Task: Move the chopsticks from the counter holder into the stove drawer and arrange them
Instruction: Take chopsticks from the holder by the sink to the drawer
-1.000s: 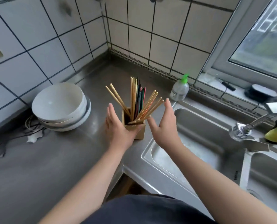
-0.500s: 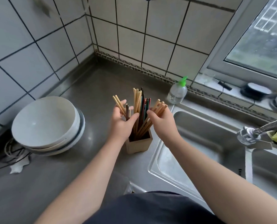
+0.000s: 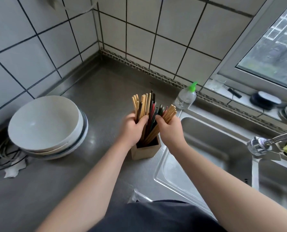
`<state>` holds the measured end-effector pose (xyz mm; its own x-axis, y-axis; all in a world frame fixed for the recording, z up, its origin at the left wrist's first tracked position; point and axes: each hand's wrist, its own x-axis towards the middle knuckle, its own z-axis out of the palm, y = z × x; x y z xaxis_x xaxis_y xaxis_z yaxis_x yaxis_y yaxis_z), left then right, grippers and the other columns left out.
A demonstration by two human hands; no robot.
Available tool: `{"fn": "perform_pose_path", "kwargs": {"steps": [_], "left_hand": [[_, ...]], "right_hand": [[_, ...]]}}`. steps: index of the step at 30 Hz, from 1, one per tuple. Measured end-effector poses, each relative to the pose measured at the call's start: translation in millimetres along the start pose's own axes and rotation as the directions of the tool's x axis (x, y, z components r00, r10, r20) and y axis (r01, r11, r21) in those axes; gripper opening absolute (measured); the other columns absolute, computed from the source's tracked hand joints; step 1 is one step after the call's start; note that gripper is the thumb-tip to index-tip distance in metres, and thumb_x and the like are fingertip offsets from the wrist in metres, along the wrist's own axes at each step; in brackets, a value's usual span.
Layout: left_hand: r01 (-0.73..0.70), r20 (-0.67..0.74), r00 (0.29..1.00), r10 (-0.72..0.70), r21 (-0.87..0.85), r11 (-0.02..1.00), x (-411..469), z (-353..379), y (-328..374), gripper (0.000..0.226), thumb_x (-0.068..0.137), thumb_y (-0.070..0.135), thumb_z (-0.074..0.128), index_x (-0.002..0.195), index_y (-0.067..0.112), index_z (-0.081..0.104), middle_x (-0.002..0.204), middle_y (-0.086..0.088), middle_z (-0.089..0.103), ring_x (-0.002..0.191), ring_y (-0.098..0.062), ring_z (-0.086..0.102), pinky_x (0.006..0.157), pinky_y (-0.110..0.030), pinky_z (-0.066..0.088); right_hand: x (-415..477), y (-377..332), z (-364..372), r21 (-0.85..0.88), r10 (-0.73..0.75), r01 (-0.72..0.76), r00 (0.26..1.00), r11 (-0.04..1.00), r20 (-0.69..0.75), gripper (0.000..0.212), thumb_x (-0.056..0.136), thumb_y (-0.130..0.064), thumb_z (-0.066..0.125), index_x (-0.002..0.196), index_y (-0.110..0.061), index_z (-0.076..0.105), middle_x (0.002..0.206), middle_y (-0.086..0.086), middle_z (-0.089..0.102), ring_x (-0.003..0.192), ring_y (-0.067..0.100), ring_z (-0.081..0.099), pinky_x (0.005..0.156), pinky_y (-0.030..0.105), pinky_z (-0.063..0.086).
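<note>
So, our left hand (image 3: 132, 129) and right hand (image 3: 168, 129) each clasped part of chopsticks (image 3: 149, 106), likely to gather them into one bundle for lifting; chopsticks stood in wooden holder (image 3: 146, 152) on table (image 3: 97, 91).

Both hands wrap the chopsticks (image 3: 149, 111) in the wooden holder (image 3: 145, 150) — left hand (image 3: 133, 129) round the pale ones, right hand (image 3: 168, 129) round the rest — stacked bowls (image 3: 47, 126) beside, on the steel counter (image 3: 55, 190).

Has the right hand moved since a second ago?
Yes. Against the square wooden holder, the right hand has closed in leftward from beside it and now grips the light bamboo and dark chopsticks above its rim.
</note>
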<state>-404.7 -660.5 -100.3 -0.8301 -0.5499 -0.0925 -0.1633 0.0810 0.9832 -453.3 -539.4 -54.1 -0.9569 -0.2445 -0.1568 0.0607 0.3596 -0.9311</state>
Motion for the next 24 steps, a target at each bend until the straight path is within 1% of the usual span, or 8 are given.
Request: {"fn": "perform_pose_path", "kwargs": {"steps": [4,5,8,12,16,19,22,24], "left_hand": [[-0.018,-0.068,0.998,0.020,0.027,0.999,-10.4,1.0,2.8,0.015,0.093,0.041,0.054,0.080,0.035,0.060,0.071,0.029,0.063,0.067,0.009,0.059,0.053,-0.002,0.039],[-0.038,-0.088,0.995,0.040,0.028,0.999,-12.1,1.3,3.3,0.017,0.092,0.043,0.052,0.080,0.034,0.060,0.068,0.026,0.062,0.062,0.007,0.058,0.051,-0.004,0.039],[-0.098,-0.139,0.985,0.099,0.012,0.995,-15.4,2.8,4.9,0.018,0.092,0.043,0.047,0.086,0.033,0.060,0.064,0.019,0.061,0.051,0.002,0.052,0.046,-0.010,0.038],[-0.142,-0.175,0.974,0.141,0.010,0.990,-18.3,4.5,11.4,0.018,0.096,0.036,0.044,0.101,0.032,0.060,0.086,0.009,0.068,0.069,0.009,0.058,0.058,-0.003,0.042],[-0.204,-0.232,0.954,0.192,-0.031,0.978,-20.3,2.0,27.2,0.020,0.098,0.034,0.048,0.112,0.031,0.063,0.100,0.021,0.066,0.087,0.015,0.059,0.070,0.000,0.040],[-0.236,-0.237,0.947,0.215,-0.061,0.970,-18.4,1.3,39.0,0.019,0.100,0.027,0.046,0.113,0.025,0.060,0.103,0.014,0.069,0.091,0.009,0.063,0.074,-0.005,0.044],[-0.245,-0.225,0.949,0.220,-0.088,0.966,-14.2,0.0,50.7,0.016,0.102,0.026,0.043,0.111,0.025,0.056,0.105,0.008,0.071,0.101,-0.002,0.065,0.087,-0.018,0.049],[-0.275,-0.223,0.941,0.253,-0.071,0.959,-13.0,-2.2,58.2,0.020,0.102,0.027,0.044,0.114,0.021,0.058,0.108,0.009,0.069,0.103,-0.003,0.065,0.089,-0.022,0.050]], "right_hand": [[-6.9,5.4,1.4,0.000,-0.034,0.034,0.999,0.999,-0.041,0.016,0.095,-0.026,0.054,0.081,-0.017,0.056,0.066,-0.014,0.058,0.062,0.004,0.054,0.065,0.029,0.043],[-8.6,5.8,2.1,0.033,-0.040,0.041,0.998,0.999,-0.049,0.018,0.096,-0.025,0.053,0.081,-0.016,0.058,0.068,-0.013,0.062,0.065,0.005,0.059,0.066,0.031,0.047],[-12.6,5.2,2.7,0.154,-0.025,0.040,0.995,0.987,-0.099,0.021,0.098,-0.019,0.050,0.092,-0.011,0.068,0.084,-0.006,0.073,0.084,0.007,0.070,0.082,0.032,0.054],[-16.1,0.3,-1.2,0.273,-0.036,0.083,0.984,0.959,-0.172,0.020,0.099,-0.013,0.047,0.090,-0.020,0.064,0.088,-0.005,0.073,0.085,0.005,0.070,0.087,0.033,0.054],[-15.3,-14.1,-7.8,0.353,-0.048,0.128,0.973,0.927,-0.225,0.020,0.100,-0.011,0.042,0.097,-0.019,0.061,0.092,-0.003,0.073,0.092,0.012,0.070,0.088,0.030,0.054],[-11.7,-28.9,-15.6,0.415,-0.058,0.158,0.968,0.896,-0.242,0.020,0.101,-0.009,0.040,0.101,-0.013,0.059,0.091,0.000,0.073,0.089,0.013,0.071,0.083,0.024,0.057],[-9.0,-42.3,-22.8,0.448,-0.055,0.163,0.968,0.879,-0.245,0.020,0.102,-0.009,0.040,0.097,-0.014,0.059,0.091,0.004,0.073,0.091,0.019,0.072,0.088,0.031,0.057],[-8.6,-48.9,-26.9,0.451,-0.062,0.171,0.967,0.876,-0.247,0.021,0.102,-0.009,0.040,0.096,-0.014,0.059,0.092,0.006,0.073,0.091,0.020,0.072,0.090,0.034,0.056]]}}
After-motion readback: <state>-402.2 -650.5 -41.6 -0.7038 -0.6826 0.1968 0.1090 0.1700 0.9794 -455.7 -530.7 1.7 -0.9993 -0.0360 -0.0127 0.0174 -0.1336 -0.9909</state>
